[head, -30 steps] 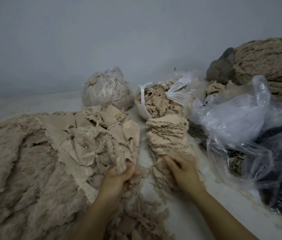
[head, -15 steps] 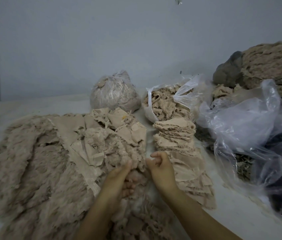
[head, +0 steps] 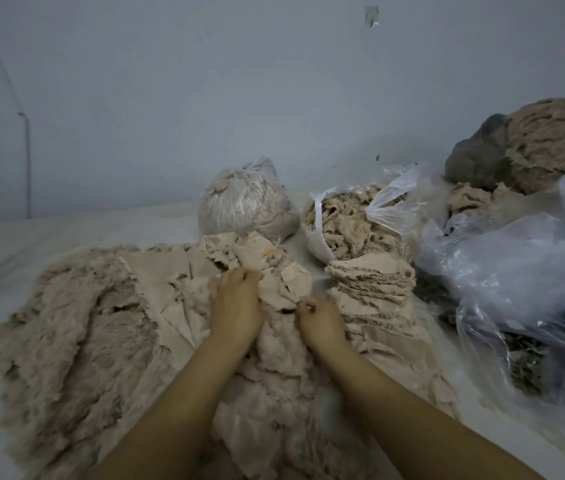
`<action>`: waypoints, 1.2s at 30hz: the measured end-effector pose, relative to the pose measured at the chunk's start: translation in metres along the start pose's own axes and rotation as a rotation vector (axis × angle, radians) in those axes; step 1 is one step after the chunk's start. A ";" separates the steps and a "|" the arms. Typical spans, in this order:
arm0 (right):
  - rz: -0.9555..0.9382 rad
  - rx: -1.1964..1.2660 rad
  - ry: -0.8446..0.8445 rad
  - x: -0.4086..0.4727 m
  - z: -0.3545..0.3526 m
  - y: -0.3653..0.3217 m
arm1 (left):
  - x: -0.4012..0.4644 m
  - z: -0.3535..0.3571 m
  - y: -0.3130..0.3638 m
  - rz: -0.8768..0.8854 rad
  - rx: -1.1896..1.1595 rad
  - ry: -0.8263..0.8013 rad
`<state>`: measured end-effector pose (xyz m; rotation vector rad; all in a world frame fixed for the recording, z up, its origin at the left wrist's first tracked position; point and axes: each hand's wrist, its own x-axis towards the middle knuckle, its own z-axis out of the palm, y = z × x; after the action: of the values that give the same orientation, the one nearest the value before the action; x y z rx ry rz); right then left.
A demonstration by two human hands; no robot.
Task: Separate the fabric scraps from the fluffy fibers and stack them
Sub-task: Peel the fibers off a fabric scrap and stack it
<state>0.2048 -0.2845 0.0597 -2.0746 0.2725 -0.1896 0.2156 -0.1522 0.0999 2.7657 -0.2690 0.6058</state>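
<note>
A wide heap of beige fluffy fibers [head: 66, 334] covers the left of the white surface. A jumble of flat beige fabric scraps [head: 274, 268] lies on its right part. My left hand [head: 236, 306] reaches into that jumble, fingers curled on a scrap. My right hand [head: 319, 320] sits just right of it, fingertips pinching the edge of the same scrap pile. A neat stack of fabric scraps [head: 371, 282] stands to the right of both hands.
A tied plastic bag of fibers [head: 246, 202] and an open bag of fibers [head: 347, 220] stand behind the piles. Crumpled clear plastic bags [head: 516, 271] fill the right side, with a large fiber mound [head: 558, 140] behind them. A wall rises at the back.
My right hand left the stack and came left to the loose scraps. My left hand moved forward, deeper into the jumble. The camera tilted down and nearer.
</note>
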 end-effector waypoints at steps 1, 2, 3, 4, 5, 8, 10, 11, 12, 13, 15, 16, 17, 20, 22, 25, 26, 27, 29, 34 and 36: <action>0.003 0.034 0.008 0.004 0.001 0.002 | 0.007 -0.001 -0.007 -0.048 0.128 -0.060; 0.012 0.059 0.027 0.007 0.001 0.004 | 0.013 -0.003 -0.014 -0.104 0.234 -0.124; 0.026 0.074 0.047 0.010 0.000 0.005 | 0.018 -0.005 -0.021 -0.160 0.300 -0.190; 0.041 0.082 0.066 0.012 -0.002 0.005 | 0.023 -0.007 -0.027 -0.202 0.316 -0.245; 0.048 0.089 0.090 0.016 -0.004 0.005 | 0.027 -0.009 -0.034 -0.227 0.286 -0.282; 0.028 0.201 0.140 0.023 -0.011 -0.004 | 0.034 -0.017 -0.040 -0.280 0.048 -0.307; -0.017 0.300 0.168 0.027 -0.016 -0.013 | 0.037 -0.026 -0.036 -0.288 -0.053 -0.232; -0.051 0.313 0.190 0.028 -0.019 -0.017 | 0.038 -0.031 -0.034 -0.275 -0.098 -0.168; -0.085 0.322 0.206 0.027 -0.022 -0.022 | 0.037 -0.035 -0.031 -0.255 -0.160 -0.104; -0.114 0.350 0.215 0.025 -0.024 -0.026 | 0.034 -0.042 -0.029 -0.233 -0.235 -0.053; -0.136 0.408 0.232 0.024 -0.027 -0.029 | 0.029 -0.052 -0.021 -0.177 -0.357 0.006; -0.137 0.407 0.238 0.020 -0.028 -0.030 | 0.024 -0.059 -0.018 -0.155 -0.382 0.022; -0.136 0.403 0.243 0.016 -0.029 -0.030 | 0.019 -0.065 -0.017 -0.135 -0.386 0.028; -0.107 0.410 0.210 0.001 -0.028 -0.024 | -0.002 -0.084 -0.016 -0.121 -0.375 -0.036; -0.088 0.360 0.136 -0.012 -0.027 -0.020 | -0.017 -0.098 -0.016 -0.136 -0.356 -0.117; -0.079 0.260 -0.059 -0.038 -0.021 -0.010 | -0.042 -0.114 -0.017 -0.081 -0.225 -0.310; -0.100 0.250 -0.109 -0.048 -0.018 -0.005 | -0.052 -0.118 -0.018 -0.050 -0.133 -0.425; -0.124 0.227 -0.142 -0.058 -0.015 0.001 | -0.061 -0.119 -0.019 -0.022 -0.010 -0.552; -0.173 0.160 -0.164 -0.078 -0.010 0.012 | -0.077 -0.117 -0.027 -0.008 0.221 -0.748; -0.318 -0.056 -0.106 -0.107 0.002 0.033 | -0.099 -0.087 -0.048 -0.137 -0.193 -0.615; -0.334 -0.038 0.049 -0.118 0.005 0.033 | -0.108 -0.077 -0.043 -0.183 -0.422 -0.565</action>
<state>0.0890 -0.2641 0.0256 -2.1450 -0.0442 -0.4400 0.1004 -0.0743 0.1096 2.4448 -0.2243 -0.2651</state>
